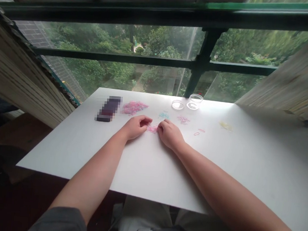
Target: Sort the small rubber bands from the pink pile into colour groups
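Note:
My left hand [138,127] rests on the white table with its fingers loosely curved and a gap between index finger and thumb; I see nothing held in it. Just to its right lies a small cluster of pink pieces [152,129], thin loops resembling paper clips. My right hand [170,133] is at the cluster's right end, its fingers pinched together, and whatever lies between the fingertips is hidden. Beyond the hands are a light blue group [164,114] and a pale pink group [183,120] of similar pieces. A larger mixed pink heap [134,107] sits farther left.
A dark, blurred-out oblong [108,109] lies on the table [144,171] at the left. Near the window stand a clear round container [195,102] and a clear round lid [177,105]. Two loose pink loops [196,134] and a yellow group [225,126] lie to the right.

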### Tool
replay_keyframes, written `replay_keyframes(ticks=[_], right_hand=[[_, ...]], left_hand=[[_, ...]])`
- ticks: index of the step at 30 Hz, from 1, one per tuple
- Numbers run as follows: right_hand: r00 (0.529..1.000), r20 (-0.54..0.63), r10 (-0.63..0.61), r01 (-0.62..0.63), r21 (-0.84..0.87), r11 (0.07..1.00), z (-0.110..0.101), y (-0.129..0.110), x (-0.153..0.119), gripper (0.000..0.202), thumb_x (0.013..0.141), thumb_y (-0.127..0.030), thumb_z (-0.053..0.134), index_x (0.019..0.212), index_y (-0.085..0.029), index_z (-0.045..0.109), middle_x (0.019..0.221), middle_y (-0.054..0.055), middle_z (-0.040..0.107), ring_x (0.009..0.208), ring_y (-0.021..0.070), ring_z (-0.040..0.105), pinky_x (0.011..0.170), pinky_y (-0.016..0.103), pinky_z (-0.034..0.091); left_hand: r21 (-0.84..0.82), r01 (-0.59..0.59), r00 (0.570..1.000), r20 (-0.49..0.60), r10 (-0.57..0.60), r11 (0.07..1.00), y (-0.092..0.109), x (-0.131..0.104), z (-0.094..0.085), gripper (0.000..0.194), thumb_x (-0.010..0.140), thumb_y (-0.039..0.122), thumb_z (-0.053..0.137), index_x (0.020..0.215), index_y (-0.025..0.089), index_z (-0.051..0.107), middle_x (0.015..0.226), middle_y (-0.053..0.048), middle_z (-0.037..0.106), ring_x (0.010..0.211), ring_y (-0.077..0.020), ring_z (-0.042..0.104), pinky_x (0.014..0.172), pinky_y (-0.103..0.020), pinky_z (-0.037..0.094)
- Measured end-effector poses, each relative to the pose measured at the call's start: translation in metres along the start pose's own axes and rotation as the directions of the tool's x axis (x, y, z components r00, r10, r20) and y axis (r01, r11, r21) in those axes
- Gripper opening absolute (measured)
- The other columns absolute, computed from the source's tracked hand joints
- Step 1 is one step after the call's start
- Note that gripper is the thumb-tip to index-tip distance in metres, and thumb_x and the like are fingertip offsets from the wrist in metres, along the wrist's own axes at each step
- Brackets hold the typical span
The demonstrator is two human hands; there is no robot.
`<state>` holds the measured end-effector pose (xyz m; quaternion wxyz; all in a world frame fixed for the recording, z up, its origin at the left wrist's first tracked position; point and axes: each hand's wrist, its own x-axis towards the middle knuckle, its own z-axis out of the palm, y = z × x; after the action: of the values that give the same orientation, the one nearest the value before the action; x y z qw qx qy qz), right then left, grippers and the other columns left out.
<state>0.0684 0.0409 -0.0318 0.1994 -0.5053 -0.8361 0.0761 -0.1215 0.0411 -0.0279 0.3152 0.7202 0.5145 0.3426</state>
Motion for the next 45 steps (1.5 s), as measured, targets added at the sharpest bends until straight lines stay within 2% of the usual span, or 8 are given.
replay_keyframes(ticks=[9,16,22,27,32,38,41,45], right_hand=[[1.000,-0.013,-0.003,0.004,0.035,0.999,-0.002,0.001,-0.001,0.017,0.085,-0.022,0.046,0.085,-0.018,0.062,0.091,0.006,0.061,0.083,0.0179,0.057,0.073,0.026,0.039],[1.000,-0.022,0.000,0.004,0.160,0.987,-0.005,0.003,-0.003,0.016,0.082,-0.023,0.050,0.084,-0.019,0.066,0.088,0.005,0.063,0.081,0.0163,0.057,0.074,0.025,0.040],[0.998,-0.071,-0.001,0.019,0.254,0.967,-0.007,0.007,-0.008,0.017,0.079,-0.023,0.054,0.091,-0.018,0.065,0.082,0.003,0.063,0.070,0.0142,0.055,0.068,0.025,0.042],[0.993,-0.110,-0.035,0.066,0.296,0.953,-0.009,0.010,-0.010,0.022,0.081,-0.015,0.047,0.095,-0.018,0.065,0.088,0.005,0.063,0.076,0.0149,0.057,0.072,0.026,0.043],[0.994,-0.078,-0.072,0.092,0.296,0.951,-0.009,0.012,-0.010,0.033,0.078,-0.005,0.042,0.097,-0.018,0.066,0.092,0.006,0.061,0.083,0.0158,0.057,0.076,0.026,0.044],[0.993,-0.086,-0.078,0.099,0.270,0.958,-0.010,0.014,-0.012,0.043,0.075,-0.002,0.042,0.108,-0.022,0.062,0.094,0.005,0.058,0.083,0.0157,0.056,0.078,0.026,0.043],[0.993,-0.102,-0.056,0.081,0.262,0.962,-0.010,0.017,-0.014,0.050,0.073,-0.003,0.044,0.118,-0.022,0.055,0.092,0.004,0.058,0.079,0.0154,0.054,0.077,0.027,0.043],[0.994,-0.110,-0.004,0.039,0.320,0.947,-0.010,0.020,-0.015,0.059,0.069,-0.002,0.044,0.125,-0.020,0.044,0.094,0.004,0.059,0.073,0.0141,0.053,0.073,0.027,0.044]], left_hand=[[-0.015,0.002,1.000,0.010,-0.002,1.000,-0.001,0.000,-0.001,0.036,0.070,0.016,0.052,0.105,0.016,0.063,0.105,-0.006,0.066,0.096,-0.0184,0.061,0.091,-0.033,0.048],[-0.009,0.004,1.000,0.006,-0.004,1.000,0.001,-0.001,-0.002,0.035,0.070,0.015,0.052,0.103,0.016,0.063,0.104,-0.006,0.067,0.095,-0.0180,0.062,0.091,-0.032,0.048],[-0.017,0.010,1.000,0.005,-0.010,1.000,0.001,-0.001,-0.002,0.034,0.071,0.015,0.051,0.104,0.016,0.063,0.104,-0.006,0.066,0.095,-0.0173,0.062,0.090,-0.032,0.048],[-0.025,0.017,1.000,-0.001,-0.017,1.000,0.001,-0.001,-0.002,0.033,0.072,0.015,0.051,0.103,0.016,0.063,0.104,-0.006,0.067,0.094,-0.0168,0.062,0.090,-0.032,0.048],[0.001,0.016,1.000,-0.023,-0.016,1.000,0.003,-0.002,-0.003,0.034,0.072,0.014,0.050,0.102,0.016,0.063,0.102,-0.006,0.067,0.094,-0.0170,0.062,0.087,-0.031,0.049],[0.180,0.049,0.998,-0.049,-0.041,0.982,0.006,-0.003,-0.006,0.037,0.072,0.019,0.052,0.108,0.018,0.063,0.107,-0.005,0.066,0.092,-0.0177,0.062,0.086,-0.031,0.049],[0.193,0.015,1.000,-0.006,-0.015,0.981,0.007,-0.004,-0.004,0.039,0.073,0.021,0.053,0.110,0.019,0.062,0.111,-0.004,0.065,0.098,-0.0181,0.060,0.091,-0.030,0.047],[0.167,0.001,0.999,0.036,-0.007,0.986,0.007,-0.005,-0.001,0.036,0.074,0.023,0.053,0.109,0.020,0.063,0.109,-0.003,0.066,0.096,-0.0173,0.061,0.091,-0.030,0.047]])
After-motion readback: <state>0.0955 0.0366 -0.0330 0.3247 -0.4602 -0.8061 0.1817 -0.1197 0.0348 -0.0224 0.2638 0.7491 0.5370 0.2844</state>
